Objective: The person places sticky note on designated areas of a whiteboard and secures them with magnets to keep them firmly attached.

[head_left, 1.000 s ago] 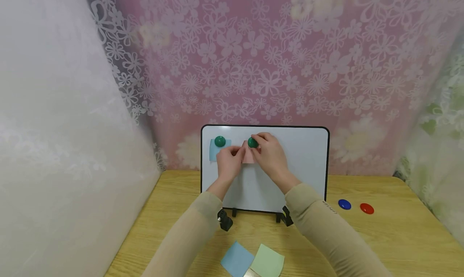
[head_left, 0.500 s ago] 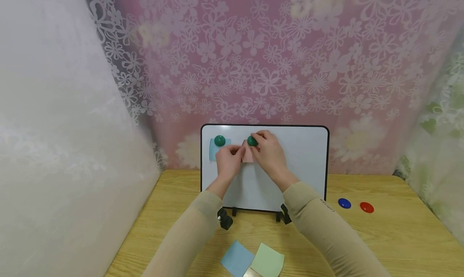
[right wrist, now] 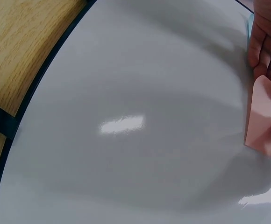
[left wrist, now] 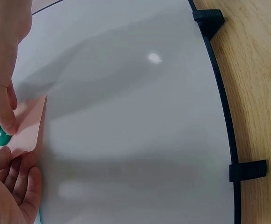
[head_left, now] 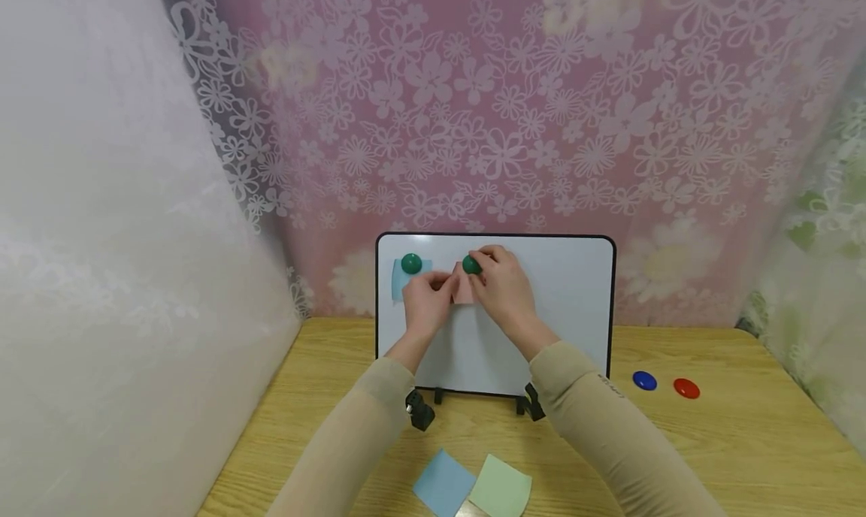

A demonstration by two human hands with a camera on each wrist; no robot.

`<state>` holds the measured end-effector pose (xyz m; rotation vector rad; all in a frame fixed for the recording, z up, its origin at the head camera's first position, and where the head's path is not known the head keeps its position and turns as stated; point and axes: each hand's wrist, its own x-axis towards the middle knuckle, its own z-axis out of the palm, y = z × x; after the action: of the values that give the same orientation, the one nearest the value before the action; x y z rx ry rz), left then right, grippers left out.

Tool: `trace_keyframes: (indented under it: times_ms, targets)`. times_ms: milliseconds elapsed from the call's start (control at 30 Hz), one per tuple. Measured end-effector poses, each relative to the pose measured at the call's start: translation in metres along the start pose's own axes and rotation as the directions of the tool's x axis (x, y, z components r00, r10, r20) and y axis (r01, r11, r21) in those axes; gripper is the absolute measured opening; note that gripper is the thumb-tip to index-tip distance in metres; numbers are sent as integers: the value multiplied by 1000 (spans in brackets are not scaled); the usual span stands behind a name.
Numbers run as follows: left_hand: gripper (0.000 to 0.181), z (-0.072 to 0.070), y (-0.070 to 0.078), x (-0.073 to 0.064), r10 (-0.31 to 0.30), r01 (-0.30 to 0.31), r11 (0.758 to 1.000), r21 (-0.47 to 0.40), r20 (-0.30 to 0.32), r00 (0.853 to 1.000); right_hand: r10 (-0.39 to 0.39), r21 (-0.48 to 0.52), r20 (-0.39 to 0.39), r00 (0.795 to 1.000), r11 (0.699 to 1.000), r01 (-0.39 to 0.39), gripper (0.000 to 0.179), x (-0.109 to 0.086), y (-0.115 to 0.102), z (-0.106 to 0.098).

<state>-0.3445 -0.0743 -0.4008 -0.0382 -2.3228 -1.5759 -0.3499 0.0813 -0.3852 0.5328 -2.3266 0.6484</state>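
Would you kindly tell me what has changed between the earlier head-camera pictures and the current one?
Nothing has visibly moved, been gripped or let go. The left hand still pinches the pink paper note, and the right hand still holds a round green magnet near the note's top. The blue round disc and red round disc on the wood-grain table stayed put too.
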Motion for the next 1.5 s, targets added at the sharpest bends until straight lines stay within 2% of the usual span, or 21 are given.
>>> trace_keyframes:
  times_ms: [267, 433, 600, 700, 833, 967, 1067, 1200, 1267, 1367, 1500]
  targets:
    - [17, -4, -7, -4, 12, -12, 997, -74, 1, 1000, -37, 80, -94, 995, 996, 44, 38, -9, 9, 0]
    - [18, -8, -12, -9, 18, -18, 996, -92, -1, 1000, -22, 179, -128, 992, 983, 44, 35, -20, 16, -3]
    - [19, -12, -20, -21, 13, -11, 994, -112, 14, 1000, 8, 270, -153, 988, 962, 34, 34, -38, 23, -10]
    - [19, -16, -26, -33, 16, -10, 990, -137, 40, 999, 17, 308, -153, 988, 951, 31, 35, -52, 29, -15]
    - [18, -22, -37, -52, 25, -8, 987, -162, 104, 994, 23, 332, -135, 991, 943, 23, 35, -72, 40, -24]
    - [19, -28, -50, -70, 42, -12, 990, -143, 208, 977, 31, 353, -95, 995, 936, 5, 34, -93, 54, -33]
    - [24, -31, -61, -82, 54, -20, 994, -109, 319, 946, 55, 374, -35, 998, 927, -38, 30, -108, 63, -39]
    - [27, -36, -76, -92, 49, -18, 997, -70, 465, 884, 105, 435, 89, 990, 890, -133, 25, -126, 73, -43]
    - [27, -38, -82, -95, 41, -25, 999, -37, 524, 851, 100, 467, 171, 980, 868, -170, 24, -134, 77, -45]
    - [23, -41, -89, -99, 47, -79, 997, 26, 605, 795, 23, 490, 296, 955, 854, -172, 25, -143, 85, -51]
    - [20, -45, -91, -103, 75, -185, 980, 81, 706, 704, -99, 505, 437, 894, 850, -153, 26, -155, 97, -62]
